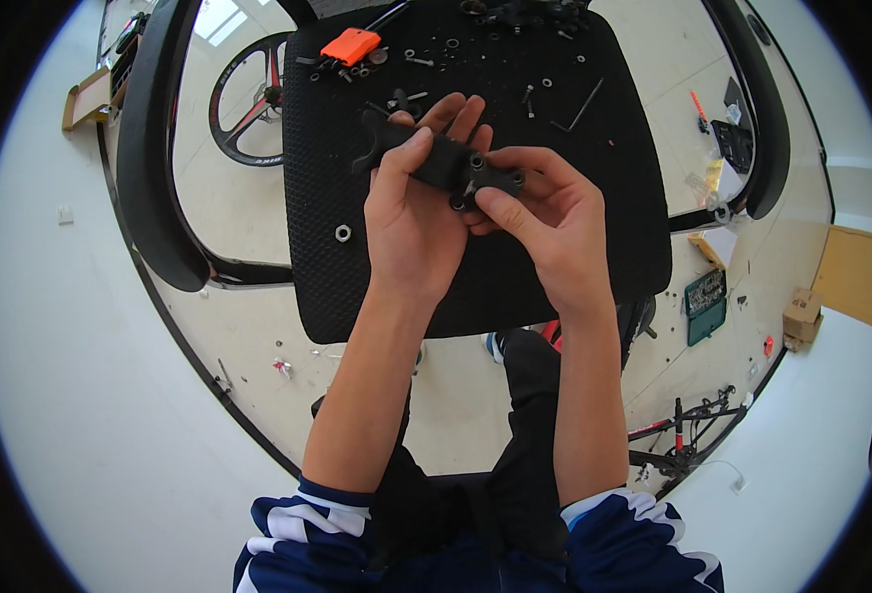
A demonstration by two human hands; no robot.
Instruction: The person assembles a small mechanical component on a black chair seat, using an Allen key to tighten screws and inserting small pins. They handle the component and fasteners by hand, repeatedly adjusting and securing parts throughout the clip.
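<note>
Above the black chair seat (574, 277), my left hand (416, 222) is closed around the body of a black bicycle stem (444, 161). One forked end of it sticks out to the left, past my thumb. My right hand (560, 217) pinches the stem's other end, a small black faceplate (495, 180) with round bolt holes near its corners. Whether the faceplate is fixed to the body or only pressed against it, I cannot tell. To the left of my left wrist lies a silver nut (343, 233). Just beyond my left fingers lie small dark parts (403, 101).
An orange block-shaped thing (351, 46), several small bolts and washers, and a hex key (585, 105) lie on the seat's far half. Armrests (159, 148) rise on both sides. On the floor are a wheel (248, 99), a green case (706, 306) and a bicycle frame (680, 435).
</note>
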